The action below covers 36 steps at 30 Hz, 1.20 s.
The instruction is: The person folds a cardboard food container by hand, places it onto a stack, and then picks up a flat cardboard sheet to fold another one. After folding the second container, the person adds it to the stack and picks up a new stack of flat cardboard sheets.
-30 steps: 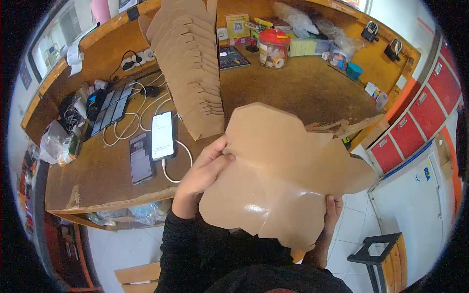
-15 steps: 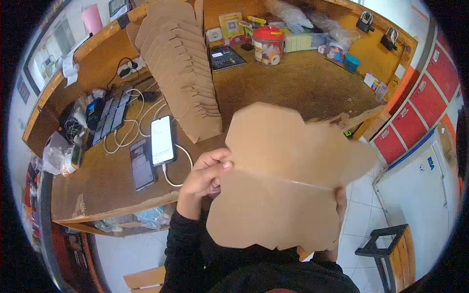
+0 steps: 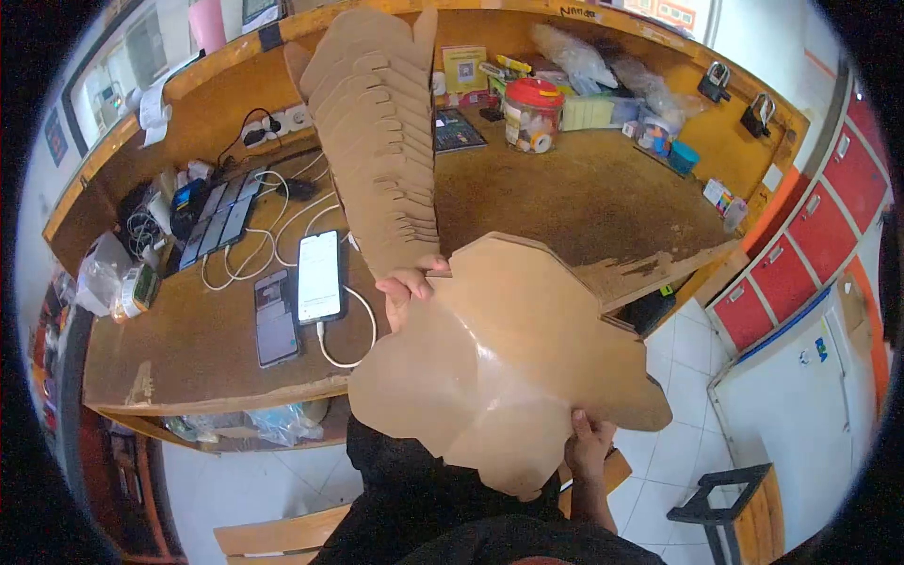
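Observation:
A brown cardboard box blank [image 3: 527, 330], with creases, a glossy inner face and notched flaps, is held over my lap in front of the table. My left hand [image 3: 409, 288] grips its upper left edge, fingers closed on the card. Lower right, my right hand [image 3: 590, 444] pinches another edge, thumb on the near face and fingers hidden behind. Just beyond my left hand, a tall overlapping stack of similar box blanks [image 3: 377, 151] lies on the table.
Two phones, one with a lit screen [image 3: 320, 276] and one dark [image 3: 276, 320], lie left on the wooden table [image 3: 556, 193] among white cables. A red-lidded jar [image 3: 533, 115] stands at the back. A stool [image 3: 730, 504] and red lockers [image 3: 786, 282] are at right.
The blank has turned and tilted, its glossy creased centre now facing me. My left hand has moved up a little; my right hand has moved down and left along the edge.

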{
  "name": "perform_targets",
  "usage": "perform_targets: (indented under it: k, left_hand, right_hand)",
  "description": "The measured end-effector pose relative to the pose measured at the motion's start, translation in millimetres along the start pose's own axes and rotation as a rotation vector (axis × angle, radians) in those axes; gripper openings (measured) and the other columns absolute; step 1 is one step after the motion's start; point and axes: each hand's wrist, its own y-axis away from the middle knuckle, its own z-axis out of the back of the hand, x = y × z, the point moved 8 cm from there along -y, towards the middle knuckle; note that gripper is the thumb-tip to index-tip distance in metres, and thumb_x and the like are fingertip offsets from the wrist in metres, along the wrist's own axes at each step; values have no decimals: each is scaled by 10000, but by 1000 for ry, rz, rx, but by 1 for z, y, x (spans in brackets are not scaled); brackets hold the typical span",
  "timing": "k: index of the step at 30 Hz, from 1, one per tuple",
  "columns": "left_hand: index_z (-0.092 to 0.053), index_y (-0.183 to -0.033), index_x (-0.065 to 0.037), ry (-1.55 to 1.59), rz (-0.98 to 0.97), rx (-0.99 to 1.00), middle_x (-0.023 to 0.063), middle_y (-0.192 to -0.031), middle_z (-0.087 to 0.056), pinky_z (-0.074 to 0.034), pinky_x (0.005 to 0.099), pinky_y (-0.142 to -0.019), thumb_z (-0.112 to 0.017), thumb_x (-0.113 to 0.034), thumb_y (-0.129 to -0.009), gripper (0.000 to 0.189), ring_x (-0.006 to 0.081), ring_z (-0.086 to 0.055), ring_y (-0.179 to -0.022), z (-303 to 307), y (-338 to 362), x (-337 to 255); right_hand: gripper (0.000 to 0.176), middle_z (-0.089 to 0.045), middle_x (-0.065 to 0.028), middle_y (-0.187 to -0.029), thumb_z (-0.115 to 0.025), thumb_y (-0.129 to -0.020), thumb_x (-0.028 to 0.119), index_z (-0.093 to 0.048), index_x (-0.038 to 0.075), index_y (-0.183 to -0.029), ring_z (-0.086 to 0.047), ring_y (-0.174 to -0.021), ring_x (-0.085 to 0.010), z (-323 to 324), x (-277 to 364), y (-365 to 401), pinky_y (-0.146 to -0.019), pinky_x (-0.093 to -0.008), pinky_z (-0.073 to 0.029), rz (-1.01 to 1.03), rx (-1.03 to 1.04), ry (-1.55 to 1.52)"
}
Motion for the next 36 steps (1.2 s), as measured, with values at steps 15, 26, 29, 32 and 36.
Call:
perform_targets:
  k: [15, 26, 29, 32, 36]
  left_hand:
    - [-411, -621, -120, 289, 274, -246, 59, -548, -466, -337, 295, -368, -145, -334, -900, 441, 190, -430, -394, -19, -2, 18]
    - [-364, -868, -153, 473, 360, -134, 1, -540, -385, -300, 217, -390, -208, -326, -898, 235, 100, -374, -400, -45, 7, 14]
    - [-359, -816, -139, 579, 422, -103, -4, -525, -377, -297, 223, -387, -208, -340, -896, 263, 99, -378, -404, -52, 9, 16]
    - [-365, -691, -105, 620, 450, -140, -3, -504, -361, -276, 228, -378, -195, -385, -887, 382, 98, -346, -389, -60, 11, 19]
    - [-351, -569, -76, 266, 445, -354, 2, -483, -335, -247, 227, -372, -167, -464, -861, 520, 107, -289, -373, -57, 41, 22]
  right_hand:
    - [97, -540, -137, -787, -656, -625, 5, -560, 19, -618, -525, -725, -220, -11, 36, 1, -619, -310, -424, 421, 425, -66]
    - [133, -546, -144, -790, -652, -605, -20, -523, 12, -588, -531, -700, -219, -1, 18, 1, -578, -283, -432, 393, 352, -4]
    - [147, -548, -141, -775, -643, -610, -22, -505, 11, -572, -531, -693, -214, 3, 16, 0, -569, -285, -433, 401, 309, 101]
    - [124, -551, -135, -753, -629, -611, -29, -514, 14, -593, -528, -674, -205, 11, 10, -3, -568, -287, -434, 490, 260, 98]
    - [91, -553, -135, -758, -611, -614, -26, -533, 9, -645, -530, -671, -204, 13, 6, -14, -581, -290, -438, 502, 254, 49]
